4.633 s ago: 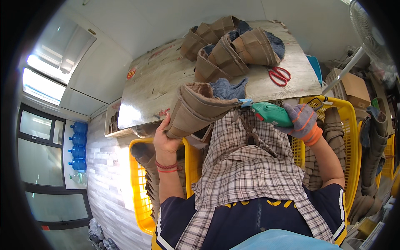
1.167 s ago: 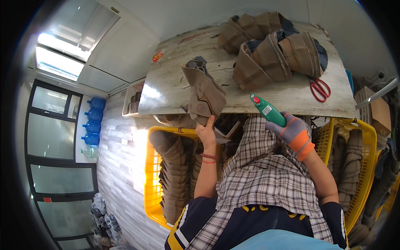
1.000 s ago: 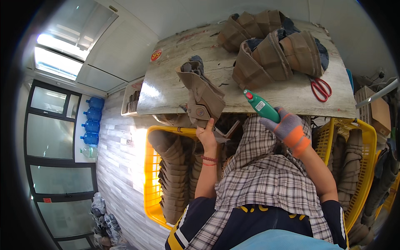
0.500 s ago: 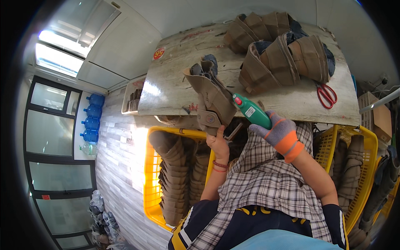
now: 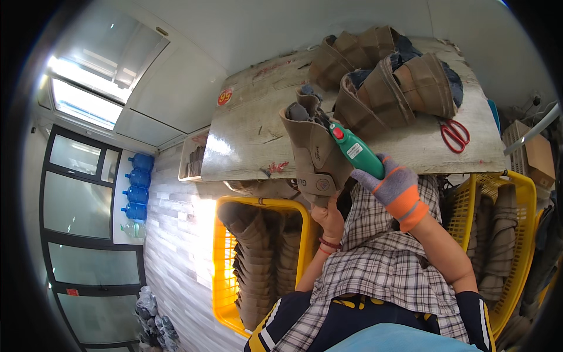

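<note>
A pale, scuffed table (image 5: 252, 126) fills the far middle, set against a white wall. To the left are tall windows (image 5: 88, 193) and a stack of blue water bottles (image 5: 136, 193) on a pale tiled floor. Two yellow crates flank the person's lap: the left crate (image 5: 221, 258) is packed with tan boots laid in rows, and the right crate (image 5: 516, 246) holds more, standing on end. On the far right of the table lies a pile of boots (image 5: 387, 82), with red scissors (image 5: 454, 134) just right of it near the table's edge. A cardboard box (image 5: 536, 152) sits at the far right.

The fisheye rim cuts off the right crate and the box. The near edge of the table is hidden behind the held boot and the checked apron. The tip of the tool is too small to make out against the boot's top.

The boot (image 5: 311, 155) stands upright at the table's near edge, just left of centre. The left hand (image 5: 329, 218) grips it from below, fingers closed around its lower end. The right hand (image 5: 396, 189), in a grey and orange glove, is wrapped tight around a green tool (image 5: 355, 151) with a red button, its front end reaching up-left to the boot's opening.
</note>
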`<control>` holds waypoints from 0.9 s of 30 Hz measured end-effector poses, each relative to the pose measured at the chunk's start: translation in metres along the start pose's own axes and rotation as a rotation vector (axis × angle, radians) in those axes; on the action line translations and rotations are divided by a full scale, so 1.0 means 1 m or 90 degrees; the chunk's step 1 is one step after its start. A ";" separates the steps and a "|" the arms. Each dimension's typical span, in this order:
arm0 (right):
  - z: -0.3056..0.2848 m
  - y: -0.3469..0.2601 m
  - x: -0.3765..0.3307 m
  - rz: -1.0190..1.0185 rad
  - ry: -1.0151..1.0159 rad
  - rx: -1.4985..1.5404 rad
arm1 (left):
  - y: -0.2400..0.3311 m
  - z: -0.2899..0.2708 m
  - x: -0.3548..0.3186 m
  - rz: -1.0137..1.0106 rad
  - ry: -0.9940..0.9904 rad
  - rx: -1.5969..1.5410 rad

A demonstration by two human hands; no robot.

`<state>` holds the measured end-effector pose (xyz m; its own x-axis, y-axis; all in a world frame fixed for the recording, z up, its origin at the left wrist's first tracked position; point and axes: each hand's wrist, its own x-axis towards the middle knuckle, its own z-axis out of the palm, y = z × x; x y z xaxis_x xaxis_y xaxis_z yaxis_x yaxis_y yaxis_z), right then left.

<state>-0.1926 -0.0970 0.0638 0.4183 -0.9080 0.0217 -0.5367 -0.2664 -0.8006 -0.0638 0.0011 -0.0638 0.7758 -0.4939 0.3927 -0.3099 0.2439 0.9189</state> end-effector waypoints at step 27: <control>-0.055 0.044 0.002 0.017 0.146 0.081 | 0.003 -0.036 0.090 -0.133 0.214 -0.156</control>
<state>-0.2556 -0.1286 0.0612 0.2202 -0.9676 0.1236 -0.4424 -0.2120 -0.8714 0.0248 -0.0130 -0.0270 0.9552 -0.2658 0.1302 -0.0209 0.3784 0.9254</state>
